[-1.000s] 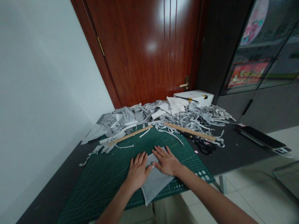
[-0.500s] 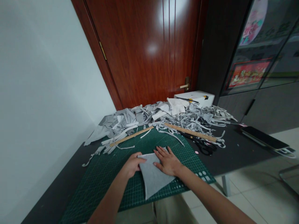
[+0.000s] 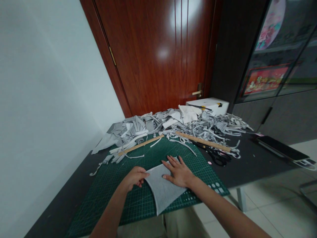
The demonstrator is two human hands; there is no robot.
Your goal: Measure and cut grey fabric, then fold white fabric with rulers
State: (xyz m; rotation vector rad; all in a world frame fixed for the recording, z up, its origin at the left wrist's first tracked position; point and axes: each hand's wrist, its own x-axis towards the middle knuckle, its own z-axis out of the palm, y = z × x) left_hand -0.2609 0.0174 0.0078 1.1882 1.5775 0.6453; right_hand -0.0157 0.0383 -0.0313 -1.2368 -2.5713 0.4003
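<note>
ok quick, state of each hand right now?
Left hand: fingers curled, pinching the left corner of the grey felt piece.
Right hand: open, flat, palm down, pressing the felt onto the green cutting mat.

- Left forearm comes up from the bottom edge, bare, angled up and to the right.
- Left hand [image 3: 134,177] sits knuckles-up, fingers curled in loosely, fingertips [image 3: 143,172] drawn together toward the thumb in a light pinch.
- Right forearm stretches in from the lower right corner, bare, long and nearly straight, slanting up and to the left.
- Right hand [image 3: 178,172] lies flat, palm down, fingers [image 3: 170,160] spread and extended forward, wrist low.
- The two hands sit near each other, not touching.
</note>
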